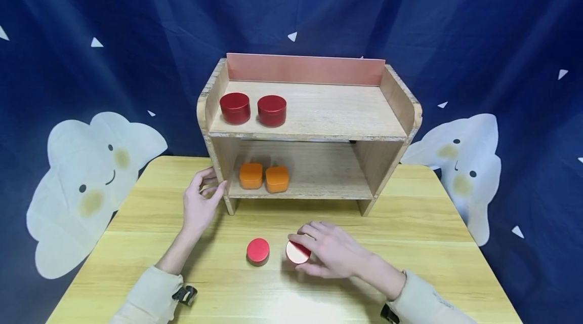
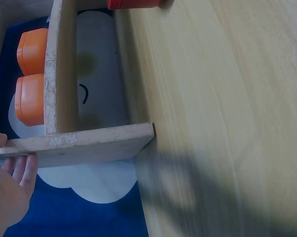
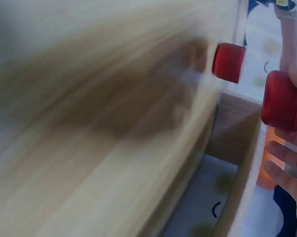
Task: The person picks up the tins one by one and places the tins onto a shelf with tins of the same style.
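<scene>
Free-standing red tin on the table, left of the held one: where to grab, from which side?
Probably pinch the red tin across its round side wall, from above: it stands upright on the table, flat top up, with a gap between it and the held tin.

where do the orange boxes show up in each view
Head: orange boxes left of centre, inside the wooden shelf unit.
Left wrist: upper left, one above the other.
Right wrist: an orange patch at right, partly behind the right hand; one box or both, unclear.
Shared landmark: that wooden shelf unit.
</scene>
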Motion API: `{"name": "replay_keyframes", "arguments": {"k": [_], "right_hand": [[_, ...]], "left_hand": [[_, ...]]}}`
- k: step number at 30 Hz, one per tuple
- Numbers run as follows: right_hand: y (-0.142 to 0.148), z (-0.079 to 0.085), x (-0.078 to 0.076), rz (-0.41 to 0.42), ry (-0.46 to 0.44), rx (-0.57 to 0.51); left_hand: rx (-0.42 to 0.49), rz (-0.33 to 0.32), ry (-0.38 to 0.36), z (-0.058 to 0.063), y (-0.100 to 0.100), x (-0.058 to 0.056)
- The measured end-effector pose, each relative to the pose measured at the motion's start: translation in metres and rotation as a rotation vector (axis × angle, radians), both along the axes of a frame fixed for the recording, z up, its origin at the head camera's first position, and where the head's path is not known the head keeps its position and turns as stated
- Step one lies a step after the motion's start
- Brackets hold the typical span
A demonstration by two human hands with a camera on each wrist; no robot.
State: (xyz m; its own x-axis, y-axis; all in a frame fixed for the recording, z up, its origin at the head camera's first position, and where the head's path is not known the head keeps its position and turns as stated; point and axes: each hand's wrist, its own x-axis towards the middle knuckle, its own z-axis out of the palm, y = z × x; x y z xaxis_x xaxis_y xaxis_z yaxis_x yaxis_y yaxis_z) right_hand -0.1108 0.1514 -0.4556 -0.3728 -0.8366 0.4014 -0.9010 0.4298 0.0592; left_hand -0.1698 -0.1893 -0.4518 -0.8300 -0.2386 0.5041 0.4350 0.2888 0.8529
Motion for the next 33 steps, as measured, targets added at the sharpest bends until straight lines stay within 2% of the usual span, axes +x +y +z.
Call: {"name": "replay_keyframes", "arguments": {"k": [15, 26, 33], "right_hand": [[0.007, 0.025, -0.012, -0.021, 0.092, -0.077], [0.014, 0.051, -0.017, -0.038, 0.147, -0.116], [0.016, 0.069, -0.020, -0.038, 0.158, -0.104]], "left_hand": [[0.004, 0.010, -0.021, -0.002, 0.000, 0.000], [-0.001, 0.011, -0.026, -0.002, 0.000, 0.001], [-0.005, 0.009, -0.024, -0.001, 0.000, 0.001]]}}
